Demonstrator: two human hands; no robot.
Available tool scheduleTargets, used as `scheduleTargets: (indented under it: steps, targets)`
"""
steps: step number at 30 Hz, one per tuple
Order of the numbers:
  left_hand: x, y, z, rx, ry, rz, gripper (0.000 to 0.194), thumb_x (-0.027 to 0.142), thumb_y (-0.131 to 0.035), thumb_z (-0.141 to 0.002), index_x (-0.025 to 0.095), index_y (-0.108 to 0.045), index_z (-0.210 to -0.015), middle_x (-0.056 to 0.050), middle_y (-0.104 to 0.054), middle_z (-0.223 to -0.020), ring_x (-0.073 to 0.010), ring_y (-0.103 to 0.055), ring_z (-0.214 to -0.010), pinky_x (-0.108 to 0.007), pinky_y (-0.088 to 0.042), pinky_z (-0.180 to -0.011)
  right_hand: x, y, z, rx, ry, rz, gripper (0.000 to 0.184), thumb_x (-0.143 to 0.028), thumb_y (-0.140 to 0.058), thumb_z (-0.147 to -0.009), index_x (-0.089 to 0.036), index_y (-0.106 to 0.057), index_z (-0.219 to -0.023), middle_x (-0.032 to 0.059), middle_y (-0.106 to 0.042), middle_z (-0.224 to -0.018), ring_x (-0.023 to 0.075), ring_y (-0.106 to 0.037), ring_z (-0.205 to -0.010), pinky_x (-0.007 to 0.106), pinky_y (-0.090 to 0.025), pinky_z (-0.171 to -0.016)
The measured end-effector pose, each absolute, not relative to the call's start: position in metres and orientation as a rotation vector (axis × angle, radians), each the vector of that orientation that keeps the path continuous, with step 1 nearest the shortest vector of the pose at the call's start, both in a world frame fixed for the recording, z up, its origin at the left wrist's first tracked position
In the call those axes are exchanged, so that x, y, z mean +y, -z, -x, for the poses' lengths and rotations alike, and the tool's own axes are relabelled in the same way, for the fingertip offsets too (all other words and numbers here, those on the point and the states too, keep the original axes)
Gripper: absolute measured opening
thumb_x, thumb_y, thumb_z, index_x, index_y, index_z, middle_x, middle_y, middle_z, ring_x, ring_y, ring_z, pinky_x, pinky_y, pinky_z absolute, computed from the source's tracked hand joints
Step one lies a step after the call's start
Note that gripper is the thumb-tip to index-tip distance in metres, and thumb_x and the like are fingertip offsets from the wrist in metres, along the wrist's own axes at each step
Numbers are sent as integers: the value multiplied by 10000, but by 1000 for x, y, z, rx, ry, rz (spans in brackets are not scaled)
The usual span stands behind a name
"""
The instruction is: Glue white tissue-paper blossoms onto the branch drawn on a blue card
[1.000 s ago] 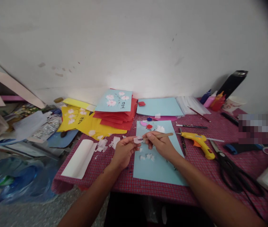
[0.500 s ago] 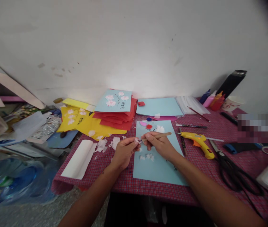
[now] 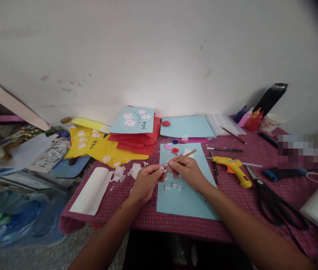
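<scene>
My left hand [image 3: 147, 182] is closed, pinching a small piece of white tissue paper [image 3: 162, 168] over the left edge of the light blue sheet [image 3: 181, 204]. In my right hand [image 3: 186, 171] is a slim paintbrush [image 3: 190, 153] with a wooden handle, its tip end meeting the tissue piece; the tip itself is too small to make out. Below my hands on the sheet lie crumpled white paper bits [image 3: 175, 186]. Dabs of red paint [image 3: 175, 150], pink paint [image 3: 167, 147] and dark blue paint [image 3: 175, 142] are near the sheet's top.
Right of the sheet lie a yellow glue gun [image 3: 233, 167] and black scissors [image 3: 273, 204]. Paint bottles [image 3: 244, 118] and a black thermos [image 3: 271, 98] stand behind. Red papers [image 3: 139, 140], yellow papers [image 3: 119, 150] and a white paper roll [image 3: 91, 191] are to the left.
The brush handle has swung up at its far end, and my right hand has turned slightly with it. My left hand keeps its pinch on the tissue. The whole view shifts slightly.
</scene>
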State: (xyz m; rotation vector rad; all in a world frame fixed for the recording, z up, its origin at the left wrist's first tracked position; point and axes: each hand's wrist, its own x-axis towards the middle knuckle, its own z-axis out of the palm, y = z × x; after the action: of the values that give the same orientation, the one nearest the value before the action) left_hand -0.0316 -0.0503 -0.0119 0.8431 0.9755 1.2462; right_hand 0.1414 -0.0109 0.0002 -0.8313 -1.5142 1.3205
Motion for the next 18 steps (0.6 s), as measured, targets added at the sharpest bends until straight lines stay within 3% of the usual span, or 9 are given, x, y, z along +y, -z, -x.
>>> scheduleTargets:
  steps: [4,9,14,18]
  targets:
    - [-50,11,31,981,-1247,-824,260,306,-829,-709,127,-753,-881,-51,-716,-773,-109,-632,-659,-225,-497,-633,-12,1,-144,-1452,-1390,763,202,-363,-695,-848,-179,-705,-932,-8,-639,-711,98,-564,-523,249,-460,-531]
    - [-50,11,32,958,-1247,-806,269,301,-829,-706,127,-752,-896,-53,-718,-781,-112,-638,-667,-227,-496,-630,-13,0,-145,-1467,-1416,774,206,-369,-702,-839,-174,-676,-900,9,-676,-744,105,-586,-492,251,-454,-490]
    - [-50,13,32,983,-1229,-840,264,308,-814,-726,129,-753,-910,-53,-722,-782,-108,-638,-674,-228,-500,-647,-13,-1,-141,-1533,-1296,866,289,-394,-651,-881,-157,-657,-717,18,-656,-738,88,-575,-479,248,-446,-495]
    - [-50,14,33,989,-1233,-826,272,309,-822,-714,133,-749,-908,-62,-733,-805,-115,-643,-670,-238,-504,-647,-15,-2,-144,-1516,-1364,796,222,-386,-689,-847,-173,-689,-909,-14,-628,-678,96,-560,-497,238,-448,-492]
